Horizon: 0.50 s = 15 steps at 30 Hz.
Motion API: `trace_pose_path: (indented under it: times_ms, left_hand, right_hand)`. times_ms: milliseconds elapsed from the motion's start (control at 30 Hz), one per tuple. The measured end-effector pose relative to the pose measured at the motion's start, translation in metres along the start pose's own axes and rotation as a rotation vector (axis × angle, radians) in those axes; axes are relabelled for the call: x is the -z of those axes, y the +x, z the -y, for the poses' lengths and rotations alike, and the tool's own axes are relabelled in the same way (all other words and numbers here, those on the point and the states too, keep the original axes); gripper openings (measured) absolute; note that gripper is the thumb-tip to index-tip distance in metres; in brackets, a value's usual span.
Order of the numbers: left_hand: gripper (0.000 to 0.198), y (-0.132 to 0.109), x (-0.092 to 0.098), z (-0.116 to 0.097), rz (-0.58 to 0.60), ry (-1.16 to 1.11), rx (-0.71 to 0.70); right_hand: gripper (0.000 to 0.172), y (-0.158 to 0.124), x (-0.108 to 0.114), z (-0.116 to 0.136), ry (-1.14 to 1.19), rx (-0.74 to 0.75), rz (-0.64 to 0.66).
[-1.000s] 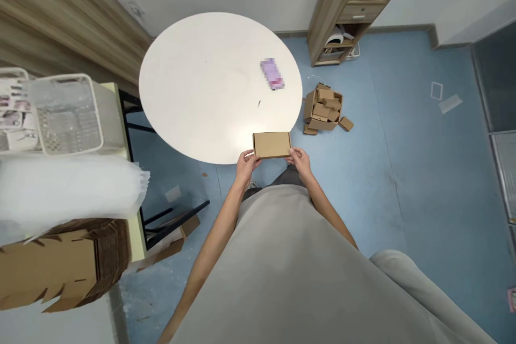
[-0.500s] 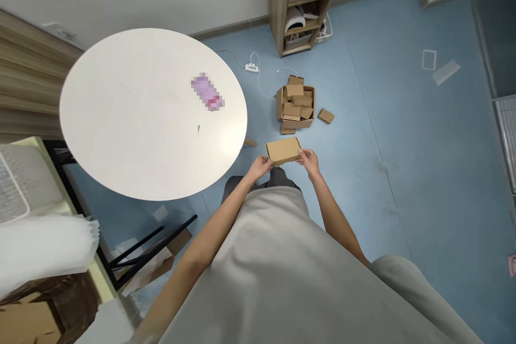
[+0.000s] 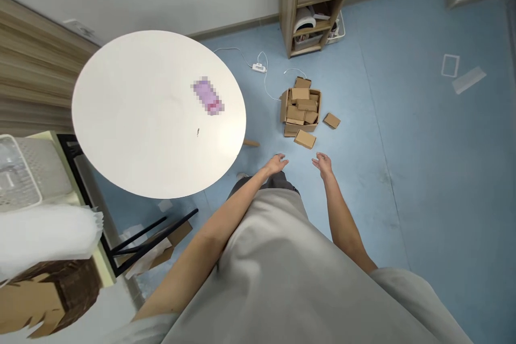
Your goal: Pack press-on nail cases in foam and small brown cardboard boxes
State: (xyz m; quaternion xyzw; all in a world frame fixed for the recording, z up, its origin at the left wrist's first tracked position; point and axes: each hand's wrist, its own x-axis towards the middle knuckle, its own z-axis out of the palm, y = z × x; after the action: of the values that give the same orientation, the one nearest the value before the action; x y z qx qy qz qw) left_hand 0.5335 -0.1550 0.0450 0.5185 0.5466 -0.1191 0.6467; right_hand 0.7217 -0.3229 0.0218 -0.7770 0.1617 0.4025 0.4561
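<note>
Brown box [image 3: 305,138]: near side of the filled carton [image 3: 284,107]; resting or airborne unclear.
Left hand [image 3: 278,163]: empty, fingers spread.
Right hand [image 3: 323,163]: empty, fingers apart.
Release: probably best low, both hands together.

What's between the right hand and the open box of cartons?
In the head view, a loose carton shows between the right hand and the open box, with blue floor nearer the hand.
</note>
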Motion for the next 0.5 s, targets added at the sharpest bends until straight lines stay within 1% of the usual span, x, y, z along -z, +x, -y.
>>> trace_pose_path:
  times_ms: [67,167,233,300,367,433,500]
  left_hand:
    - [0.031,-0.011,0.022,0.015,-0.007,-0.050,0.007]
    - [0.038,-0.035,0.057,0.045,-0.031,-0.201,0.041]
    - [0.043,-0.051,0.077,0.065,-0.103,-0.307,0.052]
    - [0.044,-0.066,0.093,0.082,-0.173,-0.392,0.058]
    - [0.045,-0.080,0.106,0.095,-0.220,-0.466,0.066]
    - [0.045,-0.090,0.117,0.103,-0.247,-0.535,0.060]
    - [0.044,-0.099,0.129,0.108,-0.255,-0.594,0.019]
  right_hand:
    - [0.021,-0.002,-0.009,-0.001,-0.029,-0.023,0.084]
    - [0.016,-0.010,-0.029,-0.001,-0.075,-0.055,0.165]
    - [0.011,-0.018,-0.046,0.001,-0.107,-0.058,0.207]
    - [0.008,-0.026,-0.066,0.005,-0.143,-0.052,0.252]
    - [0.007,-0.036,-0.088,0.010,-0.187,-0.035,0.299]
    - [0.007,-0.050,-0.113,0.017,-0.233,-0.006,0.350]
    - [0.008,-0.068,-0.139,0.023,-0.288,0.041,0.414]
